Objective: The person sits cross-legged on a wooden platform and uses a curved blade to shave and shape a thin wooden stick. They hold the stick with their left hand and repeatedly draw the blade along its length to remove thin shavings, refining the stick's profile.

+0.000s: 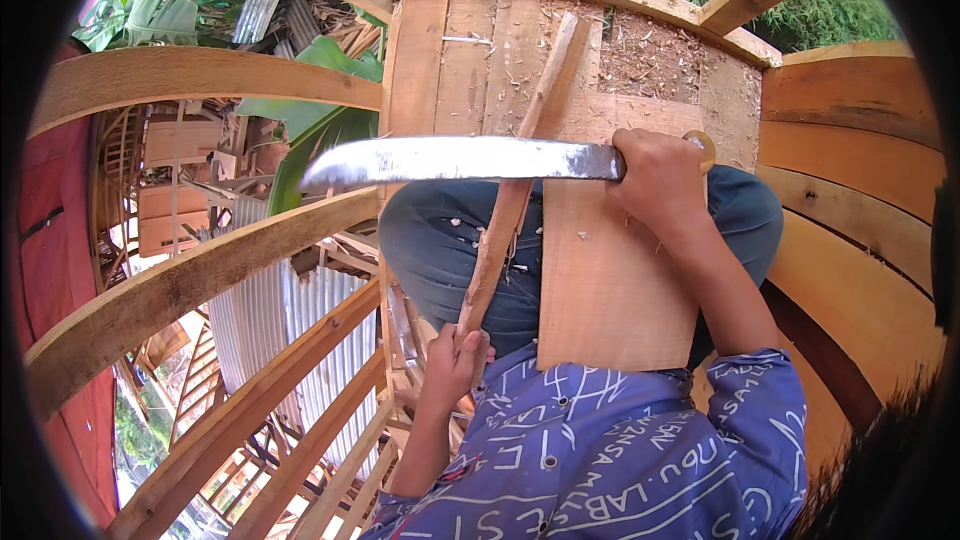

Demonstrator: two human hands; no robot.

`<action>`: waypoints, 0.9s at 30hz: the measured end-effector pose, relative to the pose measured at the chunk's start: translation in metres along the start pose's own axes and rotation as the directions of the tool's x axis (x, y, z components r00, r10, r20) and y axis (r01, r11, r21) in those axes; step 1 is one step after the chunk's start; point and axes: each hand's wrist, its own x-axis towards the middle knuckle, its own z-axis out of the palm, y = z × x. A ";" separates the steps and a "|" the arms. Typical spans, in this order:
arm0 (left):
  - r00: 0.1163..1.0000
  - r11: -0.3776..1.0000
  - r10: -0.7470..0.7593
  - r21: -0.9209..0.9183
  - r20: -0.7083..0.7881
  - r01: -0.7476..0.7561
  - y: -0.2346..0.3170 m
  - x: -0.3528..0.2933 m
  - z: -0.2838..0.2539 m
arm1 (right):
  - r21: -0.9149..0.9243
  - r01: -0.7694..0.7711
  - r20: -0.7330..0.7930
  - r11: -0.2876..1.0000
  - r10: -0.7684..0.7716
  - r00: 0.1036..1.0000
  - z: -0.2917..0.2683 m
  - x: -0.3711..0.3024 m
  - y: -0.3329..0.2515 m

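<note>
My right hand [660, 177] is wrapped round the handle of a machete [450, 157], whose long curved blade points to the left. Beneath the blade runs a rough wooden stick [497, 250], slanting from near my body up to the far boards. My left hand [458, 368] grips the near end of this stick. The blade crosses over the stick about midway; whether it touches cannot be made out. A flat wooden board [612, 290] lies across my lap, to the right of the stick and partly under my right forearm.
The plank floor [465, 70] ahead is strewn with wood shavings [655, 60]. A wooden railing [270, 240] with open gaps runs along the left, above corrugated metal sheets [250, 310]. A plank wall [850, 195] stands at the right. Large green leaves [335, 90] hang beyond the rail.
</note>
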 end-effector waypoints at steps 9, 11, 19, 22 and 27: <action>1.000 1.000 0.008 0.016 0.014 -0.008 0.003 0.003 -0.001 | -0.073 -0.361 -0.118 0.930 0.351 0.929 -0.011 0.010 0.061; 1.000 1.000 -0.001 -0.021 0.013 0.001 0.001 0.001 -0.003 | -0.016 -0.294 -0.126 0.956 0.290 0.949 -0.012 0.007 0.041; 0.999 0.994 -0.045 -0.103 0.014 0.046 0.003 -0.003 -0.002 | -0.045 -0.172 -0.079 0.984 0.168 0.983 -0.003 0.028 0.041; 0.998 0.996 -0.060 -0.069 0.026 0.062 0.010 0.001 -0.002 | -0.032 -0.217 -0.102 0.976 0.212 0.972 0.004 0.024 0.049; 1.000 1.000 0.001 0.018 0.015 -0.001 0.004 0.003 -0.002 | 0.004 -0.122 -0.015 0.993 0.122 0.992 -0.007 0.017 0.017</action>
